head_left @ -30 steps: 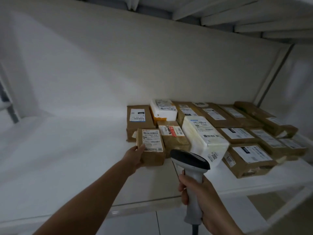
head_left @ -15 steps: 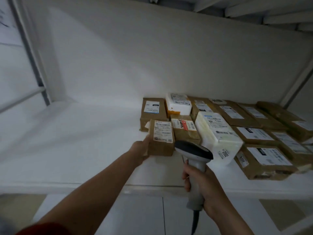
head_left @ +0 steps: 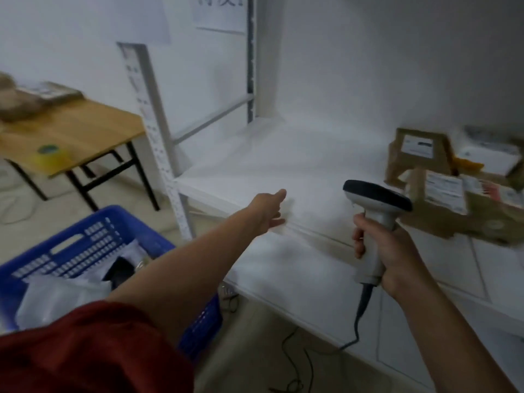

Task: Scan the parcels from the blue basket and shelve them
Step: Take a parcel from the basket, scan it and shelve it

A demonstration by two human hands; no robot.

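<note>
The left hand (head_left: 268,209) reaches out mid-frame, fingers spread and empty; the right hand (head_left: 388,252) grips the scanner (head_left: 375,211) at centre right.

Dim, flat, bluish light reaches me with no clear source. The white shelf (head_left: 283,165) washes out pale. Motion blur smears the parcels (head_left: 442,188) at right and the wooden surface (head_left: 85,129) at left; the scanner (head_left: 377,202) in my right hand (head_left: 397,256) looks sharper. Uprights (head_left: 158,131) bow toward the edges
</note>
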